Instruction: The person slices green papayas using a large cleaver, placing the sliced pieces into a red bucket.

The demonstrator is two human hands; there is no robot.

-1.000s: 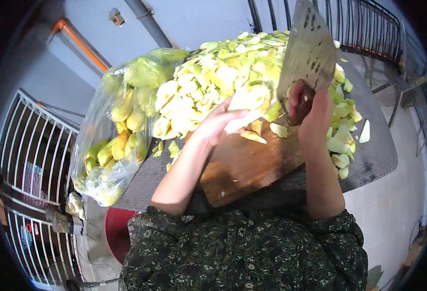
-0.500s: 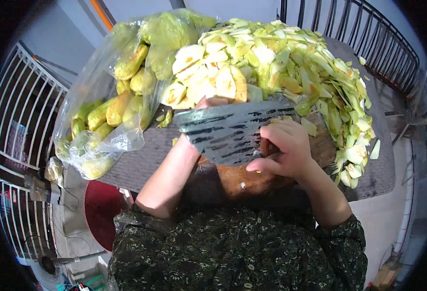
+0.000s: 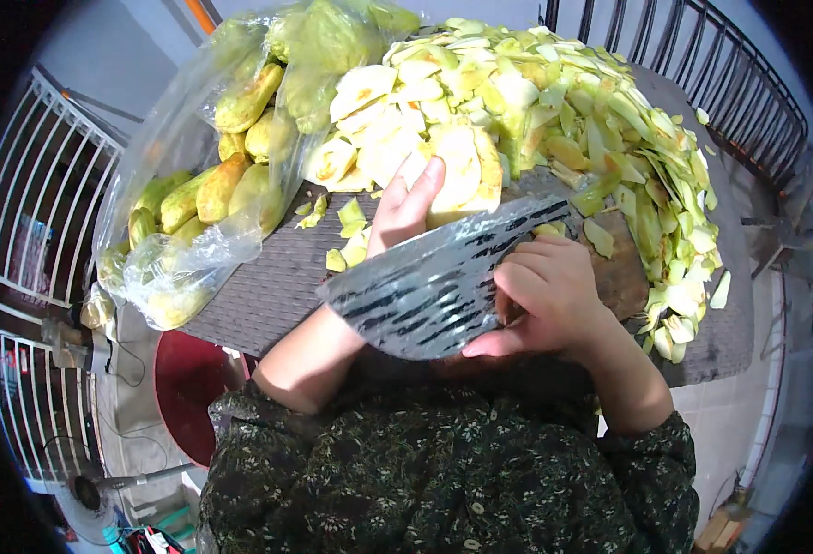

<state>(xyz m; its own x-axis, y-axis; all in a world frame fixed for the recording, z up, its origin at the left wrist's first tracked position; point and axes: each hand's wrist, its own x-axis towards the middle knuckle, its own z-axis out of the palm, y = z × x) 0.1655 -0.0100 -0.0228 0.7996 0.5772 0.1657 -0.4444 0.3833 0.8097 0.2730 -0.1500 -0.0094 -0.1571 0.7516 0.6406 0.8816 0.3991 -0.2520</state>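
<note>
Broad, dark-streaked grey metal cleaver (image 3: 415, 286): handle lies in right hand (image 3: 554, 286), fingers clamped round it. Pale-yellow cut slice (image 3: 471, 168): beside left hand (image 3: 403, 210), extended forward, grip unclear.

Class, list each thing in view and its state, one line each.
Knife: held, tilted
Right hand: closed around the knife
Left hand: partly hidden by the knife
Pale fruit pieces: cut
Green slices: loose, heaped
Plastic bag: transparent, filled
Bagged fruit: whole
Cutting board: partly covered

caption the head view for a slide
Right grip holding a broad cleaver, near heaped pale-green slices and a clear plastic bag of whole yellow-green fruit.
</note>
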